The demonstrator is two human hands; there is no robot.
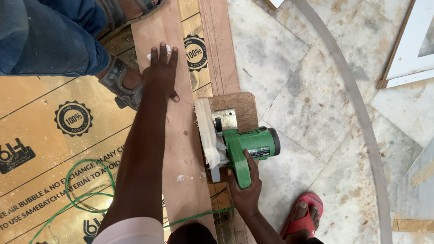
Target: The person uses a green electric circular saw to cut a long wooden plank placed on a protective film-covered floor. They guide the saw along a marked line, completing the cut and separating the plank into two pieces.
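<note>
Green saw (246, 147) clenched at its handle by right hand (245, 187); left hand (161, 72) flat, ungripping, pressing plywood strip (181, 135).

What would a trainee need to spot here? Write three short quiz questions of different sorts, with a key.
1. True or false: the right hand grips the green saw by its handle.
2. Where does the left hand rest? A) flat on the plywood strip B) on the stone floor C) on the green cable
3. Fill in: a foot in a red ___ stands on the floor beside the saw.

Key: 1 true; 2 A; 3 sandal.
</note>
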